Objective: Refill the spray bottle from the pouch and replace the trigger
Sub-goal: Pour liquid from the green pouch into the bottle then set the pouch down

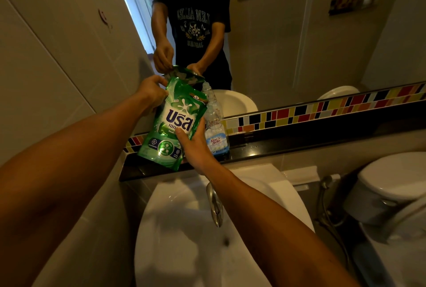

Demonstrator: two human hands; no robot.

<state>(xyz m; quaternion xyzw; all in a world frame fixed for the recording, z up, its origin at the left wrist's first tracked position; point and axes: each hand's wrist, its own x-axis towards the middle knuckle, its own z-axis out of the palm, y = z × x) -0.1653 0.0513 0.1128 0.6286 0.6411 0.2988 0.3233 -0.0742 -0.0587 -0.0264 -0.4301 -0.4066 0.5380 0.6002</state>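
A green refill pouch (170, 123) with white lettering is held up over the dark ledge, tilted so its top corner leans right toward the mouth of a clear spray bottle (216, 125). The bottle stands on the ledge (276, 148) with a blue-white label and no trigger on its neck. My left hand (151, 93) grips the pouch's upper left edge. My right hand (196, 146) holds the pouch's lower right side, in front of the bottle. No trigger is in view.
A white sink (184, 229) with a metal tap (214, 203) lies below my arms. The mirror (276, 33) behind the ledge reflects a person. A strip of coloured tiles (322, 109) runs along it. A toilet (391, 190) stands at right.
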